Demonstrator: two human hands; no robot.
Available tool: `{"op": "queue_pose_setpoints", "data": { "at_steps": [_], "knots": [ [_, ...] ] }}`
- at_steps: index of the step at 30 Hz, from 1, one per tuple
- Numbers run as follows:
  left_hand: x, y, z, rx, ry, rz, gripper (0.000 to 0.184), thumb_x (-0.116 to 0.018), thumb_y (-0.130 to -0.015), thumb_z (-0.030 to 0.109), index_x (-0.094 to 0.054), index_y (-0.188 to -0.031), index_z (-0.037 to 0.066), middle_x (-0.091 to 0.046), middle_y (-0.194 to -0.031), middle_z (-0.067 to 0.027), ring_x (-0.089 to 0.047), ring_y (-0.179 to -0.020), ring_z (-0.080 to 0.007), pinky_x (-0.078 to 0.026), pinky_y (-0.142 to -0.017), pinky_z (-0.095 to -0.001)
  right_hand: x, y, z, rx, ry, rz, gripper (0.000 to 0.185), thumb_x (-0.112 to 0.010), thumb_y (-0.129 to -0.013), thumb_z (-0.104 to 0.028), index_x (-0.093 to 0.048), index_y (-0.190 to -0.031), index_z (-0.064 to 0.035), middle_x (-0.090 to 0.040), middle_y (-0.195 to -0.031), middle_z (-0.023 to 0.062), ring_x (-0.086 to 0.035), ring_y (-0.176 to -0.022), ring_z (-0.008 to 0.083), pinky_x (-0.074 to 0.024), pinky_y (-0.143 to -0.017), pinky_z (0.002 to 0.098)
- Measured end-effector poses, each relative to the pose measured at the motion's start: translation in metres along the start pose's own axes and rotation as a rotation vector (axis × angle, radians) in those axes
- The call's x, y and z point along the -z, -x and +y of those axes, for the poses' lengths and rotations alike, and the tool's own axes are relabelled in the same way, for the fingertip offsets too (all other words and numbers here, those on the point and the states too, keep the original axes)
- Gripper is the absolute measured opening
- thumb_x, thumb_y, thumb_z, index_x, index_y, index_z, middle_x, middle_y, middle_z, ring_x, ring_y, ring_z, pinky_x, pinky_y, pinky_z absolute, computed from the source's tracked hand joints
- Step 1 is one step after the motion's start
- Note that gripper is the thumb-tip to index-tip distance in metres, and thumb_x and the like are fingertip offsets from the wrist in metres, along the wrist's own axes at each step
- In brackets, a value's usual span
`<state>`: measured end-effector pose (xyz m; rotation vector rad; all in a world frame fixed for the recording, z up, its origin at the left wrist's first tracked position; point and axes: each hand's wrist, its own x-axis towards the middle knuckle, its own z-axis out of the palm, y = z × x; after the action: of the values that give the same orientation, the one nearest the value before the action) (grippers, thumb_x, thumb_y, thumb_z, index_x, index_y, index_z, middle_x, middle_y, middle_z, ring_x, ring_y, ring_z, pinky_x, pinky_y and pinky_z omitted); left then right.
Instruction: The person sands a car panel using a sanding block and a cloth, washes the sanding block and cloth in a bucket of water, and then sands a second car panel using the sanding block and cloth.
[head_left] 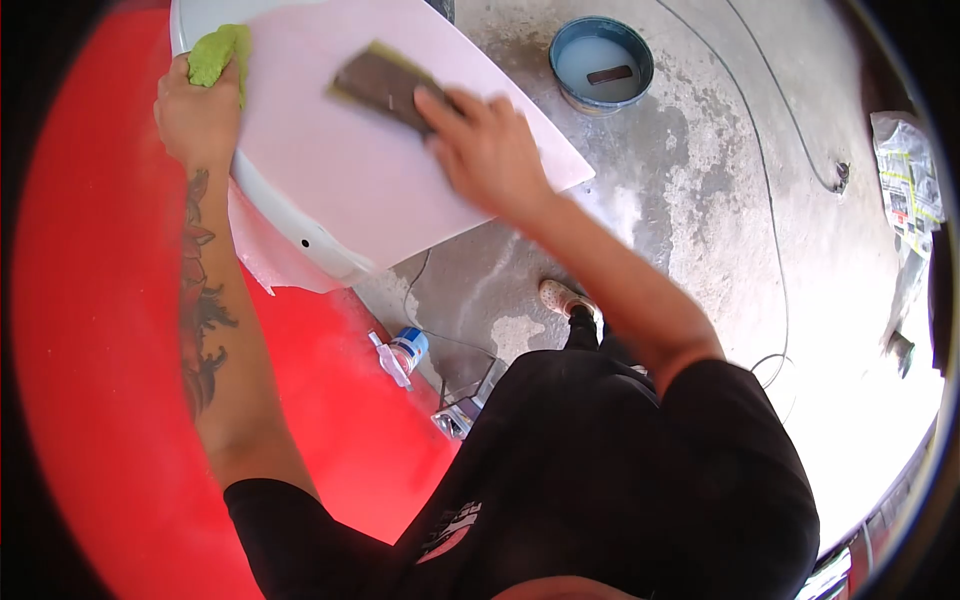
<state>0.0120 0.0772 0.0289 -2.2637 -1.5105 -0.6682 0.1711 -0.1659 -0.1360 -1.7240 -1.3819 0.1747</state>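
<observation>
Patchy grey floor (715, 180) (bright at right)

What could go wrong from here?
The block in the right hand might scratch the panel if it tips. The cable lying across the floor could trip someone. The bucket, standing near the panel's corner, might get kicked and spill its cloudy liquid.

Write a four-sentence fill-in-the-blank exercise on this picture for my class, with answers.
1. The right hand holds a sanding block; the cloth in the left hand is coloured ____.
2. The tattooed forearm is the person's ____ one.
3. The T-shirt is coloured ____.
4. In the bucket of cloudy liquid, the number of dark blocks is ____.

Missing words: green; left; black; one.
</observation>
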Motion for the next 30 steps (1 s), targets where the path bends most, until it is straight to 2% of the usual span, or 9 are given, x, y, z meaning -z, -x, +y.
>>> {"op": "queue_pose_setpoints", "data": {
  "at_steps": [4,8,10,12,15,17,22,25,30],
  "knots": [
    [0.003,0.001,-0.003,-0.013,0.092,-0.012,0.048,-0.077,-0.084,0.046,-0.071,-0.119,0.015,-0.067,-0.116,-0.0106,-0.061,-0.113,-0.0363,-0.050,-0.095,-0.0503,0.040,0.055,-0.039,0.043,-0.095,-0.100,0.059,-0.075,-0.085,-0.023,-0.062,-0.143,-0.0204,-0.061,-0.132,0.0132,-0.058,-0.101,0.0340,-0.0509,-0.088,0.0464],
    [0.004,0.002,0.001,-0.025,0.155,0.029,0.045,-0.078,-0.085,0.043,-0.070,-0.113,0.009,-0.069,-0.115,-0.0135,-0.064,-0.109,-0.0361,-0.051,-0.093,-0.0474,-0.026,-0.063,0.002,0.061,-0.058,0.016,0.049,-0.070,-0.090,-0.028,-0.064,-0.138,-0.0214,-0.067,-0.122,0.0161,-0.061,-0.107,0.0377,-0.0508,-0.089,0.0477],
    [0.006,0.004,0.002,-0.055,0.143,0.047,0.045,-0.079,-0.086,0.042,-0.069,-0.110,0.006,-0.070,-0.113,-0.0140,-0.067,-0.105,-0.0345,-0.052,-0.091,-0.0450,-0.057,-0.132,0.018,0.008,0.032,0.062,0.043,-0.063,-0.095,-0.034,-0.066,-0.135,-0.0190,-0.070,-0.118,0.0171,-0.064,-0.094,0.0422,-0.0554,-0.083,0.0506],
    [0.001,0.002,-0.003,-0.097,0.117,0.081,0.042,-0.079,-0.087,0.039,-0.069,-0.109,0.005,-0.071,-0.107,-0.0129,-0.068,-0.099,-0.0312,-0.053,-0.088,-0.0426,-0.055,-0.124,0.009,-0.007,0.016,0.033,0.043,-0.063,-0.095,-0.035,-0.066,-0.136,-0.0197,-0.071,-0.116,0.0174,-0.064,-0.094,0.0426,-0.0554,-0.083,0.0509],
    [-0.003,0.002,-0.008,-0.016,0.348,0.029,0.038,-0.081,-0.083,0.033,-0.069,-0.106,0.006,-0.069,-0.104,-0.0105,-0.065,-0.101,-0.0311,-0.052,-0.091,-0.0448,-0.013,-0.044,-0.031,0.074,-0.054,0.061,0.048,-0.068,-0.092,-0.029,-0.065,-0.139,-0.0184,-0.067,-0.123,0.0194,-0.062,-0.094,0.0402,-0.0534,-0.086,0.0486],
    [0.002,0.008,-0.004,0.054,0.624,0.020,0.033,-0.081,-0.085,0.028,-0.068,-0.104,0.003,-0.070,-0.099,-0.0085,-0.067,-0.094,-0.0249,-0.053,-0.086,-0.0395,0.026,0.018,-0.059,0.099,-0.122,-0.055,0.052,-0.072,-0.089,-0.024,-0.064,-0.140,-0.0163,-0.064,-0.126,0.0185,-0.060,-0.095,0.0360,-0.0521,-0.086,0.0465],
    [0.009,0.015,0.009,0.101,0.937,0.122,0.027,-0.080,-0.089,0.019,-0.067,-0.100,-0.001,-0.072,-0.094,-0.0064,-0.067,-0.085,-0.0150,-0.054,-0.079,-0.0308,-0.002,-0.038,-0.048,0.175,-0.039,0.033,0.050,-0.070,-0.090,-0.027,-0.065,-0.139,-0.0182,-0.066,-0.123,0.0160,-0.062,-0.096,0.0357,-0.0546,-0.083,0.0470],
    [0.005,0.014,0.002,0.133,0.958,0.166,0.029,-0.082,-0.090,0.017,-0.067,-0.105,-0.002,-0.072,-0.099,-0.0079,-0.066,-0.087,-0.0151,-0.054,-0.079,-0.0304,-0.049,-0.145,-0.032,-0.037,0.039,-0.045,0.045,-0.058,-0.098,-0.041,-0.064,-0.139,-0.0220,-0.069,-0.121,0.0190,-0.064,-0.104,0.0421,-0.0557,-0.089,0.0512],
    [0.005,0.012,0.003,0.254,0.971,0.207,0.036,-0.082,-0.090,0.020,-0.067,-0.113,-0.003,-0.073,-0.106,-0.0112,-0.068,-0.093,-0.0192,-0.054,-0.083,-0.0323,-0.004,-0.043,-0.061,0.109,-0.081,0.002,0.049,-0.068,-0.094,-0.032,-0.063,-0.141,-0.0193,-0.065,-0.121,0.0220,-0.061,-0.099,0.0411,-0.0526,-0.087,0.0486]
  ]
}}
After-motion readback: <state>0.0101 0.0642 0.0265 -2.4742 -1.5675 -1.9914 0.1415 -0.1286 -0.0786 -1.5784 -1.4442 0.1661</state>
